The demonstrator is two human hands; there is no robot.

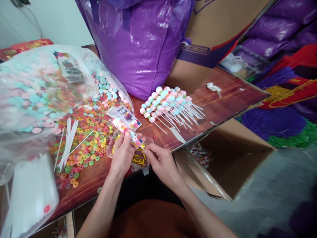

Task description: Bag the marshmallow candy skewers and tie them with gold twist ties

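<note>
My left hand (123,153) is closed round a marshmallow-candy skewer in a clear printed bag (121,125), thumb on top. At the bag's lower end my right hand (162,162) pinches with thumb and forefinger; whether a thin tie is also between the fingertips is too small to tell. Under both hands sits a clear plastic tray (110,151) of gold twist ties (139,158), partly hidden by them. A pack of flat printed bags (125,116) lies just beyond. To the right, several candy skewers (170,100) are stacked with white sticks pointing towards me.
Loose candy rings (91,147), white sticks (68,145) and a large clear bag of pastel candies (29,96) cover the left side. A purple sack (136,49) and a carton (198,62) stand behind. An open cardboard box (230,155) is below the table's right edge.
</note>
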